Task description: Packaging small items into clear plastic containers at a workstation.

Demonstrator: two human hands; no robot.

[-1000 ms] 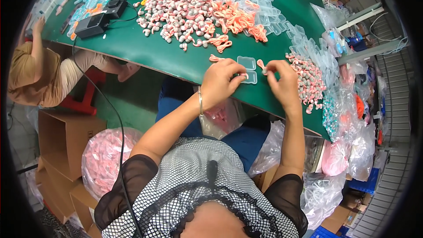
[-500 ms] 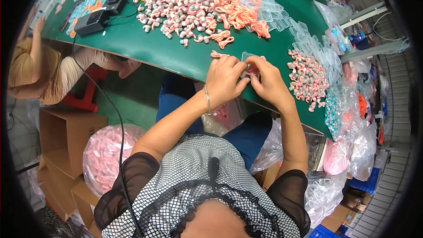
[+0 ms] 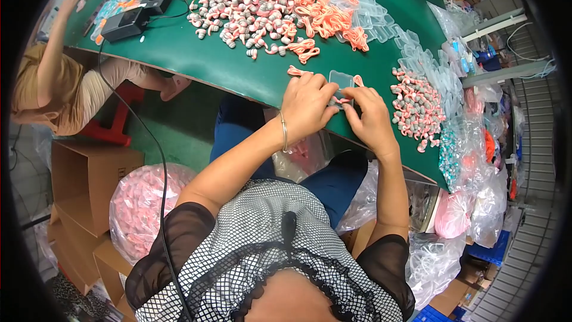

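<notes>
A small clear plastic box [image 3: 341,79] with its lid raised is at the near edge of the green table. A pink piece [image 3: 342,101] shows inside it, partly hidden by fingers. From the left, my left hand [image 3: 305,104] is closed on the box, thumb and fingers at its side. My right hand [image 3: 370,114] closes on the opposite side, its thumb and fingertips at the pink piece. Beside my left fingertips lies an orange cord bundle [image 3: 296,71]; another cord bundle [image 3: 358,80] lies just beyond my right fingers.
Across the green table [image 3: 202,68] lie a heap of pink-and-grey striped pieces [image 3: 244,3], orange cord bundles [image 3: 328,15] and clear boxes [image 3: 372,15]. A smaller heap of pieces [image 3: 414,107] is on the right. A black cable [image 3: 156,143] hangs at left, near a seated person [image 3: 53,83].
My right hand has lowered and turned, its fingers now over the box's right side. More of the clear raised lid shows. The other person's arm has lifted.
</notes>
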